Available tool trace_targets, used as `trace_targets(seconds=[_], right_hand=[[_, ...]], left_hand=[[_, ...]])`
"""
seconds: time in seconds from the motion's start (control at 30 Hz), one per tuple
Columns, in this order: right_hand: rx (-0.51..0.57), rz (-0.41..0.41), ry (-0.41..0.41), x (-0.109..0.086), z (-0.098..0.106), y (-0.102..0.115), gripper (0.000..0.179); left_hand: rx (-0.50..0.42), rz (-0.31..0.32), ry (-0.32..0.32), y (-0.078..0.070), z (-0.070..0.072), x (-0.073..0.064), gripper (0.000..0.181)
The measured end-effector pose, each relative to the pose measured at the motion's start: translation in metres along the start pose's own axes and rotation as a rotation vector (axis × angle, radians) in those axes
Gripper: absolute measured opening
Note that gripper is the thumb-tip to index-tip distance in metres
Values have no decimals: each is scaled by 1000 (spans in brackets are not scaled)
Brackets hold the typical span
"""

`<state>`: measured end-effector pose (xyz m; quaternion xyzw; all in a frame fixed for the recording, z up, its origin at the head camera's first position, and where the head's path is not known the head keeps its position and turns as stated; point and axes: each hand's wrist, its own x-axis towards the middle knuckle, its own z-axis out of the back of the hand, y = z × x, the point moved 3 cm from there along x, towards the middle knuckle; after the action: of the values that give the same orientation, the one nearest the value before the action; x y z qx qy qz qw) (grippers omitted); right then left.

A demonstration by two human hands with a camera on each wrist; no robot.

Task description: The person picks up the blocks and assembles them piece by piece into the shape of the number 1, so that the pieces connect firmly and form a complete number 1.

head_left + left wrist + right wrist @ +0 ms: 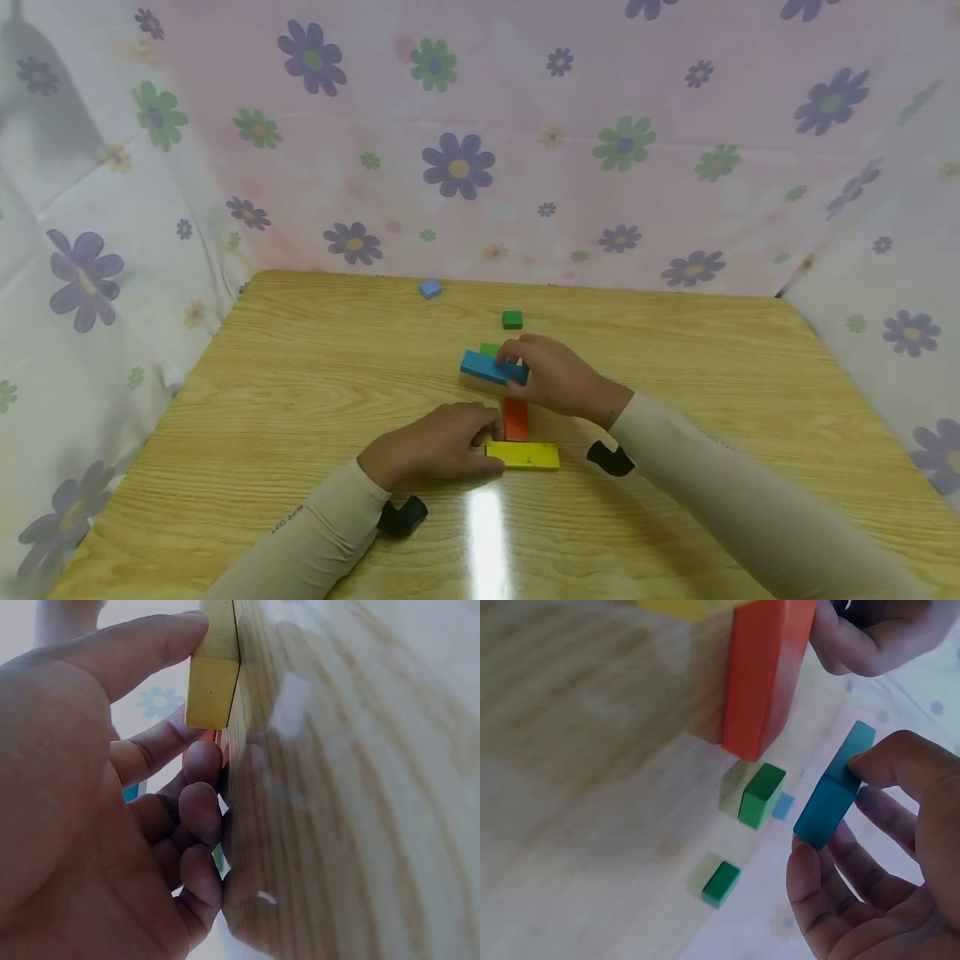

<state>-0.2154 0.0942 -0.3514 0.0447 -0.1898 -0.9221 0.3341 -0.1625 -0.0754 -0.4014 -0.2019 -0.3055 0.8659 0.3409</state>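
Note:
My right hand (558, 379) pinches a long blue block (480, 367) between thumb and fingers. In the right wrist view this blue block (829, 802) hangs clear of the table. My left hand (438, 442) holds the left end of a yellow block (528, 456) lying flat. In the left wrist view the thumb lies on one side of the yellow block (212, 694), the index finger on the other. A red-orange block (516, 419) runs away from the yellow one, its far end near my right hand. Beyond it a green block (490, 348) is partly hidden by the blue one.
Farther back on the wooden table (337, 333) lie a small dark green block (512, 320) and a light blue block (430, 288). Flower-patterned cloth (510, 225) hangs behind the table and at both sides. Black wrist devices (402, 517) sit beneath the sleeves.

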Motion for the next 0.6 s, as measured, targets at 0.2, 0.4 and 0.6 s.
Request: trace_targets(seconds=[0.2, 0.4, 0.6], right_hand=[[15, -25, -94, -22, 0, -12, 21], [11, -108, -165, -32, 0, -23, 20], [29, -217, -157, -34, 0, -33, 22]], left_hand=[[8, 3, -10, 0, 1, 0, 26], [21, 5, -12, 1, 0, 2, 27], [31, 8, -9, -2, -1, 2, 27]])
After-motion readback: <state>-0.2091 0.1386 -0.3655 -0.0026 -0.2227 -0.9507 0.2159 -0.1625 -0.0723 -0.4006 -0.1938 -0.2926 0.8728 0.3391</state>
